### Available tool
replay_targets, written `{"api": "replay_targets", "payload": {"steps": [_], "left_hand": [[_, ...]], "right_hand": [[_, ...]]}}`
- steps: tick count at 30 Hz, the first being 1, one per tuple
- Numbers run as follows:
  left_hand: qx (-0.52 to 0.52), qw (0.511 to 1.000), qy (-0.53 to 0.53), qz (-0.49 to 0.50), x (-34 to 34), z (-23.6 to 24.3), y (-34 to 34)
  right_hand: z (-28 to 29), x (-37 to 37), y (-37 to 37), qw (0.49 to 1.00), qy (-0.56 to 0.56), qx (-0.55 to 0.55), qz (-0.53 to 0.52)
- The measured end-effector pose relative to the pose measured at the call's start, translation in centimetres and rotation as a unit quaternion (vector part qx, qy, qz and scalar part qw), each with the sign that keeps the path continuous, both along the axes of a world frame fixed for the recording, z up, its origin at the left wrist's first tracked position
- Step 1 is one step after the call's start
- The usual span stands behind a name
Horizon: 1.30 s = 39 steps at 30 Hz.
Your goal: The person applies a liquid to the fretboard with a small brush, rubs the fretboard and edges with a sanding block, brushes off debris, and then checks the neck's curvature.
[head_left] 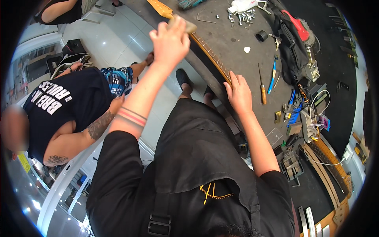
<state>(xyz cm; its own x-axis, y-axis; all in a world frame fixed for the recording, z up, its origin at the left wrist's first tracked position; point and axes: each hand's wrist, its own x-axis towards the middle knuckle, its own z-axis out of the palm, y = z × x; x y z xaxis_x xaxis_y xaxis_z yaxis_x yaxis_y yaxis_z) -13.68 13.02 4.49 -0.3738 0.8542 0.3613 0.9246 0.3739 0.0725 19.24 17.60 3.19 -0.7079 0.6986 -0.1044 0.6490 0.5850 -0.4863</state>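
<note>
A maple guitar neck (210,53) with metal frets lies along the near edge of the grey workbench, its yellow headstock (160,8) at the far left. My left hand (170,42) is closed round a beige block (190,27), which rests on the neck close to the headstock. Its exact kind is hard to make out. At the neck's other end, my right hand (240,94) grips it, fingers on top and thumb at the near side. The underside of the neck is hidden.
On the bench (237,43) lie a wooden-handled file (263,89), a blue tool (272,75), a white pick (247,49), scattered metal hardware (242,17) and a black bag (291,51). A vise (292,164) stands at right. Another person (71,106) sits at my left.
</note>
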Motion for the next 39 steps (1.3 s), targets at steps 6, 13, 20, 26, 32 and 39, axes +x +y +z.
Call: {"api": "replay_targets", "payload": {"steps": [6, 13, 20, 26, 32, 39], "left_hand": [[-0.025, 0.972, -0.1, -0.209, 9.9, -0.1, -4.0], [-0.04, 0.994, 0.042, -0.088, -3.1, -0.4, 0.3], [-0.036, 0.992, 0.063, -0.103, -3.1, 0.3, 1.7], [-0.07, 0.969, -0.031, -0.235, 7.2, 0.9, -0.7], [-0.09, 0.89, -0.096, -0.437, 22.5, 0.4, -2.7], [-0.072, 0.917, 0.023, -0.392, 7.9, 0.9, 0.6]], "right_hand": [[-0.4, 0.3, 0.1, 1.0, 0.019, 0.01, 0.004], [0.9, 1.8, -0.2, 0.998, 0.044, -0.005, -0.04], [-1.6, 10.7, -4.5, 0.985, 0.042, -0.01, -0.168], [-4.4, 10.7, -5.6, 0.97, 0.091, 0.068, -0.214], [-5.3, 10.1, -5.5, 0.963, 0.075, 0.144, -0.214], [-5.8, 10.3, -6.3, 0.966, 0.055, 0.128, -0.216]]}}
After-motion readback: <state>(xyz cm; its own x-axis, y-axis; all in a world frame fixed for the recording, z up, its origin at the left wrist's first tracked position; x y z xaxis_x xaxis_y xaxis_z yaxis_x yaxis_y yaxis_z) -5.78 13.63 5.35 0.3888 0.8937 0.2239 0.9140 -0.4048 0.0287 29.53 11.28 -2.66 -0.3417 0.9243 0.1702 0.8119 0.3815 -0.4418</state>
